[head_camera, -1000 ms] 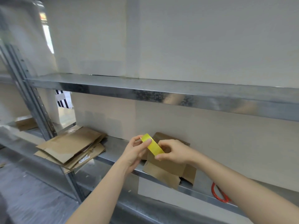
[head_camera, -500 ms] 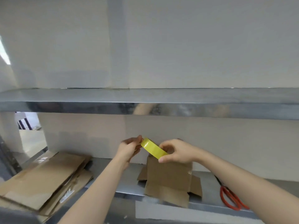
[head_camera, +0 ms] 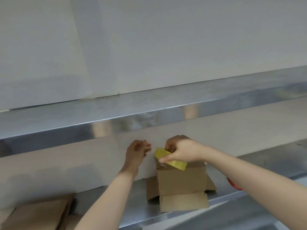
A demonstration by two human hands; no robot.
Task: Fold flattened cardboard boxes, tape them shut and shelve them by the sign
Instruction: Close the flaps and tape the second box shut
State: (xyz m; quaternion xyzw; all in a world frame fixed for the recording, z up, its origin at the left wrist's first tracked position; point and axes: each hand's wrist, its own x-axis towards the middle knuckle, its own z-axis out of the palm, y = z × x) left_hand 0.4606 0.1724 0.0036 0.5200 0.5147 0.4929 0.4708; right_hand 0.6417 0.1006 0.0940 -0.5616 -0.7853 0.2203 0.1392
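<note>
Head view: the right hand (head_camera: pixel 182 152) grips a yellow tape roll (head_camera: pixel 171 159), thumb and curled fingers pinching it just above the top of a partly folded cardboard box (head_camera: pixel 181 181). The box stands at lower centre on the lower metal shelf (head_camera: pixel 265 163), its front flaps hanging open. The left hand (head_camera: pixel 137 152) is just left of the roll, apart from it, with its fingers loosely curled and nothing visible in them. Flattened cardboard boxes (head_camera: pixel 36 216) lie at lower left. Behind the right forearm shows an orange-red handle (head_camera: pixel 234 185) — mostly hidden. The upper shelf (head_camera: pixel 149 112) crosses mid-frame.
</note>
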